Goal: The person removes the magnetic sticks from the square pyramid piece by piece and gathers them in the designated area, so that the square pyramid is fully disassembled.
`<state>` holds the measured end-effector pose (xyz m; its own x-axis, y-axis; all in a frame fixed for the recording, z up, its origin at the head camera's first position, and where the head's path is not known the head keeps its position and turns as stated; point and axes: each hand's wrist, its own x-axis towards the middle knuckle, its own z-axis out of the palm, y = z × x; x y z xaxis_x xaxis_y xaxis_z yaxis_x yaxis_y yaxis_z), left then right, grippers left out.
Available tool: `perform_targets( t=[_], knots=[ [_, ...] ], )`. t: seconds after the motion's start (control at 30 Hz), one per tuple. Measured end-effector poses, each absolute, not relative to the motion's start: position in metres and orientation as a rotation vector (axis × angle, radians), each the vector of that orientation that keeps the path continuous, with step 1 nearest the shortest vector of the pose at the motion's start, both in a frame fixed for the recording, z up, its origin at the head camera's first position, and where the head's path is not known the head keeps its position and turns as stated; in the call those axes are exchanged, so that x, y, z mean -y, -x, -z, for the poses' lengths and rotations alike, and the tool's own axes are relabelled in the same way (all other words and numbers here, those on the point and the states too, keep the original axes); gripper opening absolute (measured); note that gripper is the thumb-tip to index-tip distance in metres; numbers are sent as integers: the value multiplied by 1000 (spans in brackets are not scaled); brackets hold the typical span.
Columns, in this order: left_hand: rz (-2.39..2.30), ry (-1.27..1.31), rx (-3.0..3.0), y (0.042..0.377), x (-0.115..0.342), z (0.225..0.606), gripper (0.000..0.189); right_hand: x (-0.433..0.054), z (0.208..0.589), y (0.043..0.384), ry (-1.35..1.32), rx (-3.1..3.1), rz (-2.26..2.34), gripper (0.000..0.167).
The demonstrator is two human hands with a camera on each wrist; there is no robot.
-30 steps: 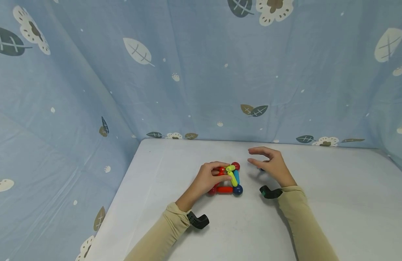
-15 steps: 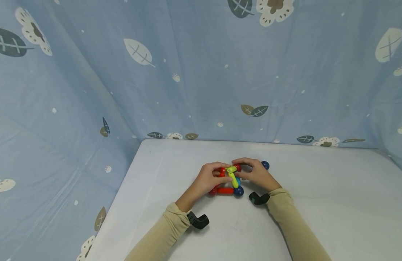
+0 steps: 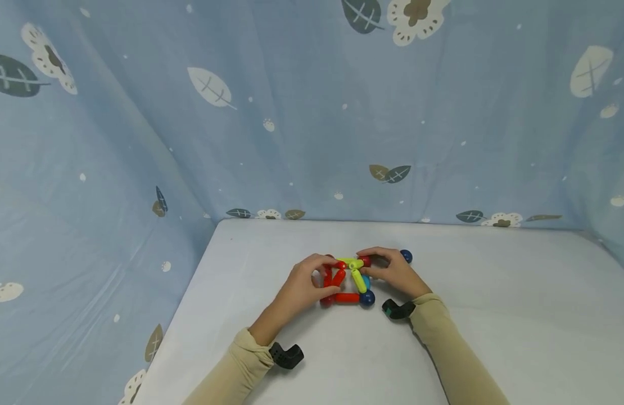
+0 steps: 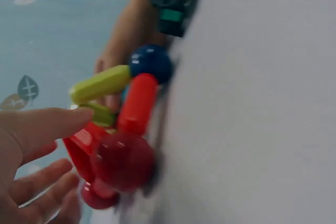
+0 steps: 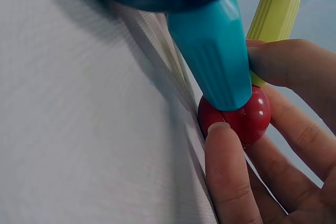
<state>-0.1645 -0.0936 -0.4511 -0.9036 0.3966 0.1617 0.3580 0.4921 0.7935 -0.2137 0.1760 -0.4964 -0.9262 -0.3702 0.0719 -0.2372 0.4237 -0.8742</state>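
Observation:
On the table stands a frame of magnetic rods and balls. Red rods form its left and front sides, a navy ball sits at the front right corner, and yellow rods slope up to the top. My left hand is spread around the red left side, thumb in front and fingertips at the upper rods; its thumb overlaps the peak in the left wrist view. With my right hand I hold the far right corner, fingers around a red ball beside a light blue rod.
A loose navy ball lies just behind my right hand. The white table meets a blue patterned curtain at its back edge. A black wrist camera hangs under the left wrist, another under the right.
My right hand moved left from beside the frame to its far right corner and holds on there. My left hand drew back leftward from the yellow rods, its fingers spreading wider.

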Motion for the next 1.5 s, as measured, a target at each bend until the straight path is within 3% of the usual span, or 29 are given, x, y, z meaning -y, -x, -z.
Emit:
perform_targets(
  t=[0.37,1.5],
  knots=[
    [-1331,-664,-2750,159,93,461,29,-177,493,217,564,-2530,1540,41],
    [-1128,-773,-2762,157,95,460,28,-177,495,216,529,-2514,1557,41]
  ],
)
